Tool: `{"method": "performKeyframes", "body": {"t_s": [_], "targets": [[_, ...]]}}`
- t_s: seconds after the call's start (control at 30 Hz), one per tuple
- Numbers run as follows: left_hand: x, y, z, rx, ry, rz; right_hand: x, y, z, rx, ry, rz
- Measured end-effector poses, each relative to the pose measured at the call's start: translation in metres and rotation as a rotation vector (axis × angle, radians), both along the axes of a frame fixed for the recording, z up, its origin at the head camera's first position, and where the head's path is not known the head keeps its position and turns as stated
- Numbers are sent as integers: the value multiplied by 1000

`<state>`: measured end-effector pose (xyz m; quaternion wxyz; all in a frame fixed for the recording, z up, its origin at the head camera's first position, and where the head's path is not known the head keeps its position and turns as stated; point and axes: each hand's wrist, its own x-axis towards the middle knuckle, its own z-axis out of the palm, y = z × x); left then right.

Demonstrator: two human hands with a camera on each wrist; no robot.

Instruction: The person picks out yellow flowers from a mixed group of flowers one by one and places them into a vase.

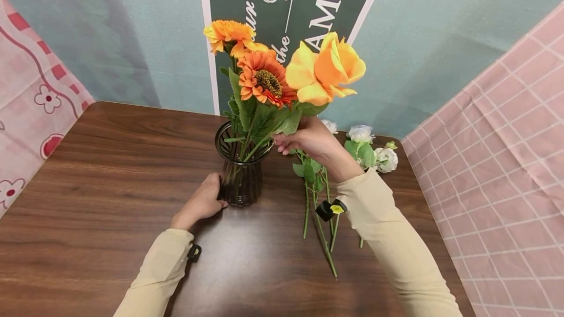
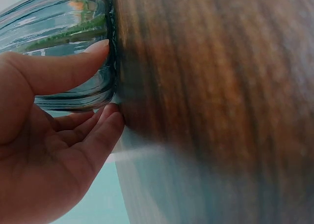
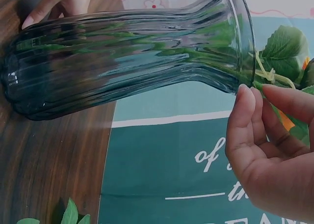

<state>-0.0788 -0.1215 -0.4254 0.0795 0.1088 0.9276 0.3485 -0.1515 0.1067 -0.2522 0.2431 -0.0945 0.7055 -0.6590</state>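
A dark, ribbed glass vase (image 1: 240, 180) stands upright on the table. My left hand (image 1: 203, 199) holds it low, thumb on one side and fingers curled around the other, as the left wrist view shows close up. In the vase stand an orange sunflower (image 1: 268, 81) and a yellow-orange carnation (image 1: 229, 34). My right hand (image 1: 314, 142) is at the rim, where its thumb and fingers pinch the green stem of a large yellow-orange rose (image 1: 327, 71). That stem leans over the rim into the vase. In the right wrist view the fingertips (image 3: 245, 98) are right beside the rim.
Several white flowers (image 1: 387, 159) with long green stems (image 1: 323, 238) lie on the wooden table (image 1: 110, 175) to the right, partly under my right forearm. A dark green printed banner (image 1: 282, 9) hangs behind. Pink cloths (image 1: 498, 160) rise at both sides.
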Motion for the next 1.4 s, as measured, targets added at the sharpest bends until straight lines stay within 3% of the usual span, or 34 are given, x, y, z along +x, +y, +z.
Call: {"method": "performKeyframes", "body": {"t_s": [0.33,0.67,1.03,1.4], "targets": [[0,0,0,6,-23,-6,1,13,-1,9,-15,3],[1,0,0,-6,-35,-1,-1,32,-9,28,33,22],[0,1,1,-5,-53,11,1,56,-33,51,34,2],[0,1,3,5,-64,11,8,79,-61,71,-32,-50]]}}
